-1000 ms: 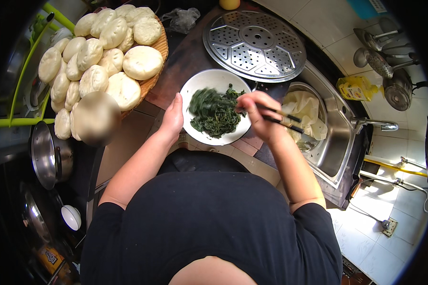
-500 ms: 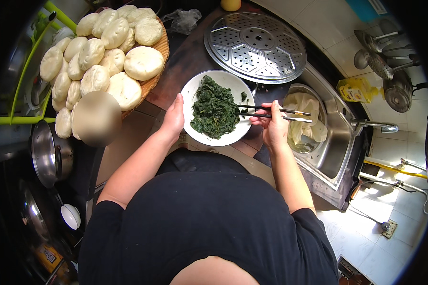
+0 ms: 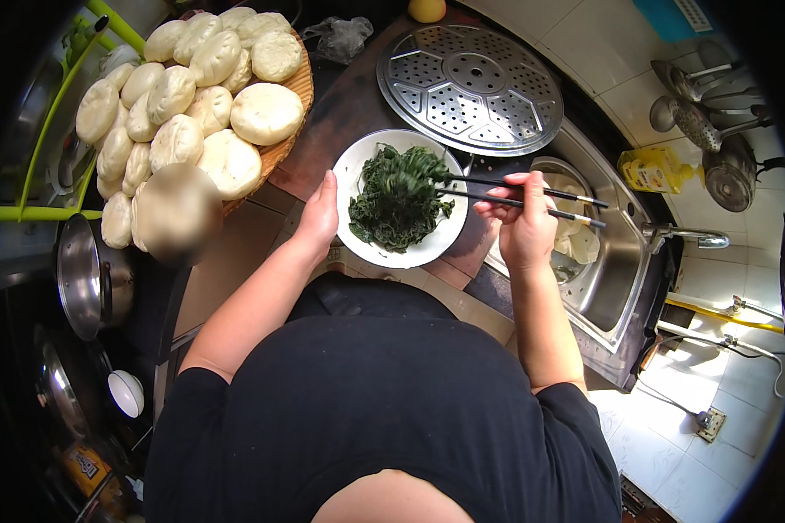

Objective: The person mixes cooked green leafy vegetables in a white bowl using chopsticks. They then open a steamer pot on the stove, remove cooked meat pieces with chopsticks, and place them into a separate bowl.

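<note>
**Dark, wilted leafy greens [image 3: 401, 209] are filling my round white bowl [image 3: 449, 228]**

At the lower left, a yellow-orange packet [image 3: 87, 464] is showing printed lettering. Above it, pale round buns [image 3: 173, 93] are lying heaped on a tan woven tray [image 3: 276, 155].

My left hand [image 3: 320, 213] is bracing the bowl's left side, thumb beside the rim; most of its fingers are hiding, so I cannot tell how far they are closing.

The greens are clumping in the middle, looking moist and tangled, their upper part blurring, with white wall showing around them. Two slim black chopsticks [image 3: 484, 181] are reaching over the bowl's right rim into them. My right hand [image 3: 525, 225] is closing its fingers round the sticks, which are standing slightly apart.

Farther right, a clear yellow plastic bottle [image 3: 650, 168] is carrying a printed label; above it, a bright blue object [image 3: 663, 17] is bearing a pale strip with small markings.
</note>
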Motion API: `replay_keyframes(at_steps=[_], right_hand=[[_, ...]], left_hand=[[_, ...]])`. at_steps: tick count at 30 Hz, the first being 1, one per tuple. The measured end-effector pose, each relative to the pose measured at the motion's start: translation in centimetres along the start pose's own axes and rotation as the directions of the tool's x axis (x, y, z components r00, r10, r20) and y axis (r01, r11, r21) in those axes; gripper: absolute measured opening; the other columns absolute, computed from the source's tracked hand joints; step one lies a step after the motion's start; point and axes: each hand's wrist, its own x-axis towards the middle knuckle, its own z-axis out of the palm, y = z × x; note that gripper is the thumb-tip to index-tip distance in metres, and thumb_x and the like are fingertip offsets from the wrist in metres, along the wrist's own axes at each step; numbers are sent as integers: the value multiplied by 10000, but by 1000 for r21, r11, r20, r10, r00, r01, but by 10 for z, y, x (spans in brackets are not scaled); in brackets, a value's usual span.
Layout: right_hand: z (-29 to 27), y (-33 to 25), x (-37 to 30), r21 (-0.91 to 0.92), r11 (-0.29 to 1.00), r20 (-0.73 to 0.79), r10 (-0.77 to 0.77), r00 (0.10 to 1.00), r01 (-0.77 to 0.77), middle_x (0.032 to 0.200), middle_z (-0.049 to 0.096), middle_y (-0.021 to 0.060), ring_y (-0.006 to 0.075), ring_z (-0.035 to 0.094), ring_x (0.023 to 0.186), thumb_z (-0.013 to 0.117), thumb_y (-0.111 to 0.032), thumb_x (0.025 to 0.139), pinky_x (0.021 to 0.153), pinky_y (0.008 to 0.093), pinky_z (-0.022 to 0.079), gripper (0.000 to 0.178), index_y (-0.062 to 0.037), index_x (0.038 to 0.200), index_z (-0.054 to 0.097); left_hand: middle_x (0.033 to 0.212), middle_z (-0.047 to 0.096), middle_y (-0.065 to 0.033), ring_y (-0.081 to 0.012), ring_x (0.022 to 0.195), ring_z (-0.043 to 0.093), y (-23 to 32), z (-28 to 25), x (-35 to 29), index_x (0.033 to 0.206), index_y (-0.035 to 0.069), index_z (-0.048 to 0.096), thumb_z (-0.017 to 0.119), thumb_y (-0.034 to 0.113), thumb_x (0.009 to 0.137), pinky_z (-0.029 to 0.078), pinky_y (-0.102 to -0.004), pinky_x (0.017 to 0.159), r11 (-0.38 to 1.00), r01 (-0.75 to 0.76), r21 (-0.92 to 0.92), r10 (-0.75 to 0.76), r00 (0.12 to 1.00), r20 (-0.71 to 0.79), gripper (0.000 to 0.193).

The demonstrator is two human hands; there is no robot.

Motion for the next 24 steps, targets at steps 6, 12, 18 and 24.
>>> replay_keyframes(at_steps=[6,12,18,24], right_hand=[[-1,-48,-12,-423,882,33,-213,976,207,624,552,101,158,559,505,458,-246,866,450,249,480,270,6,802,532],[5,12,-16,-340,940,112,45,993,-5,661,554,96,185,580,537,443,-253,873,493,257,484,280,8,812,522],[-12,60,-4,202,960,-122,222,968,-194,648,539,158,262,580,515,382,-353,877,462,314,493,358,-3,840,444],[-9,33,-2,108,993,-97,-38,995,49,647,560,137,238,578,502,388,-343,879,473,292,497,338,-14,856,461]], left_hand=[[1217,420,-117,-182,1114,386,-5,-4,3,1231,-10,339,257,402,904,279,-279,939,1000,2,11,-2,1000,6,532],[1225,410,-125,-192,1123,379,-3,-2,3,1235,-18,332,256,415,900,272,-284,946,1000,-5,19,5,1000,20,553],[1214,423,-116,-184,1108,391,1,-1,0,1227,-11,345,247,403,905,284,-278,937,997,4,78,-2,1000,-20,534],[1191,446,-100,-164,1084,410,6,2,-4,1210,-6,366,238,388,910,298,-275,924,1000,13,11,-13,1000,2,511]])
